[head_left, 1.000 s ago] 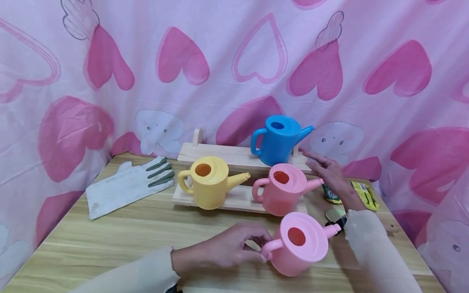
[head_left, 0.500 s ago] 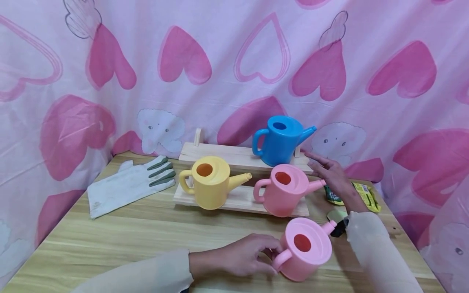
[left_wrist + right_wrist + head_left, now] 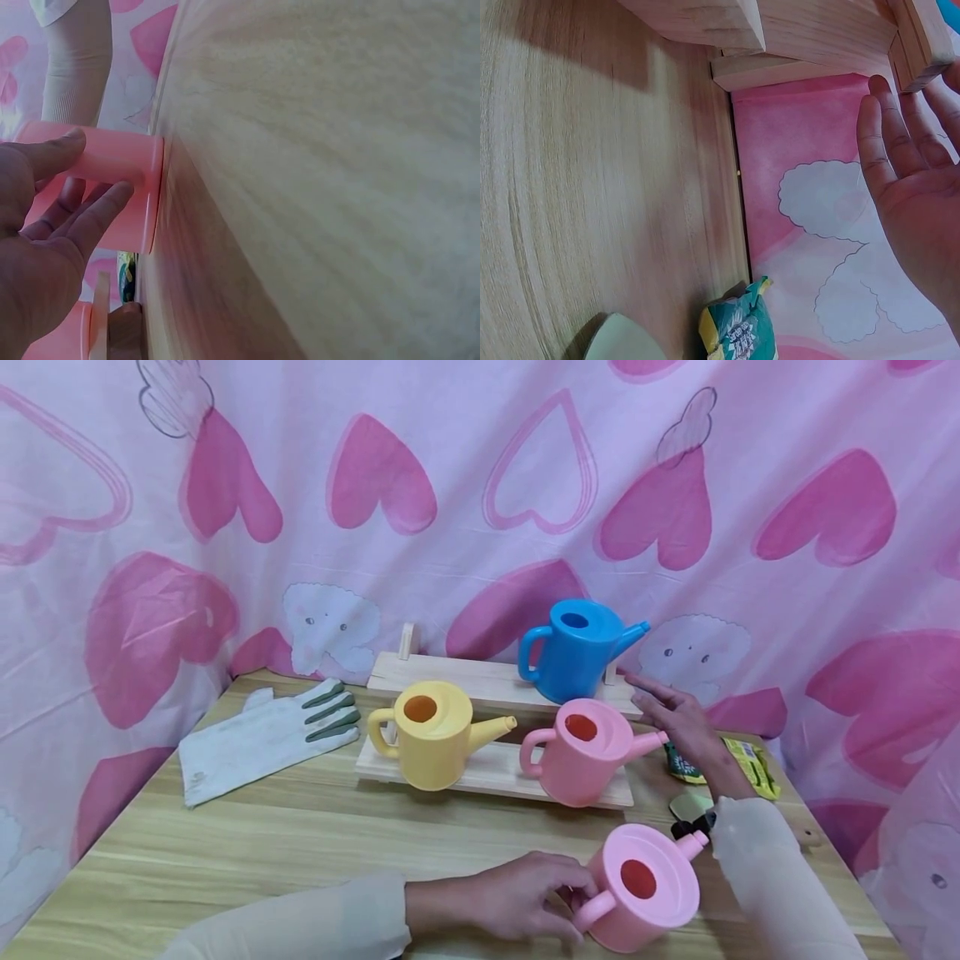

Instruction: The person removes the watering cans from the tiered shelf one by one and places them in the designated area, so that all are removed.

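On the near right of the table stands a light pink watering can point(image 3: 652, 881), spout pointing right and away. My left hand point(image 3: 525, 897) is at its handle; in the left wrist view the thumb point(image 3: 67, 146) lies on one side of the handle and fingers on the other. My right hand point(image 3: 678, 718) has its fingers extended at the right end of the upper shelf of a wooden stand point(image 3: 480, 681). A blue watering can point(image 3: 573, 656) is on that upper shelf. Below, a yellow watering can point(image 3: 431, 752) and a darker pink watering can point(image 3: 581, 764) share the lower shelf.
A white work glove point(image 3: 255, 752) with green-grey fingers lies at the left. Behind my right forearm are a green packet point(image 3: 682, 767), a yellow packet point(image 3: 753, 767) and a pale green-bladed tool point(image 3: 688, 807). A heart-patterned curtain point(image 3: 420, 585) encloses the table.
My left hand and the light pink watering can have shifted right and nearer to me. The right hand has stayed at the shelf end, and the other cans stand as before.
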Demonstrator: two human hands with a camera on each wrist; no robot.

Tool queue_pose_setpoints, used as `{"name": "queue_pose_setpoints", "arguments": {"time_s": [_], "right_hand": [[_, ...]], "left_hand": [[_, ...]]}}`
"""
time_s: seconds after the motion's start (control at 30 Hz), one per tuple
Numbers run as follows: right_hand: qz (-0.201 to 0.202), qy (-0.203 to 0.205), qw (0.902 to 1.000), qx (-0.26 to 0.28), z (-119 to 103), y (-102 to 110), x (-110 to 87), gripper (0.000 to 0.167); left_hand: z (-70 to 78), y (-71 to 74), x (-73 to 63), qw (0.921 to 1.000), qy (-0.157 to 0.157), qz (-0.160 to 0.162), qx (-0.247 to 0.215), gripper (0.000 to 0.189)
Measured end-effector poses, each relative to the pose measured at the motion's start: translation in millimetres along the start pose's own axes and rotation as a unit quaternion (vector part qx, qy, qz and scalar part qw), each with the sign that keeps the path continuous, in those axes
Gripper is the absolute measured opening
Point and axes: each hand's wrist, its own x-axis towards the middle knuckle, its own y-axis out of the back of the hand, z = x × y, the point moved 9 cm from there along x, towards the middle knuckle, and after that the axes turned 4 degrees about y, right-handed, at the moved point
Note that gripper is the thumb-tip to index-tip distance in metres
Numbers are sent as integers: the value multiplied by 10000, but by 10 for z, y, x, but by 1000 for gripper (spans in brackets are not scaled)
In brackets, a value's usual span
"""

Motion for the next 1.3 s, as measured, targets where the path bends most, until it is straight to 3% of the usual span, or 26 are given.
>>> {"name": "queue_pose_setpoints", "arguments": {"time_s": [0.53, 0.8, 1.3], "right_hand": [[18, 83, 9999, 134, 7, -12, 14, 57], [17, 107, 9999, 30, -19, -11, 3, 59], [35, 166, 9999, -31, -23, -8, 7, 59]], "left_hand": [[-26, -24, 20, 9992, 341, -188, -76, 24], [-25, -7, 7, 9990, 399, -170, -113, 25], [-7, -28, 44, 9993, 301, 31, 215, 24]]}}
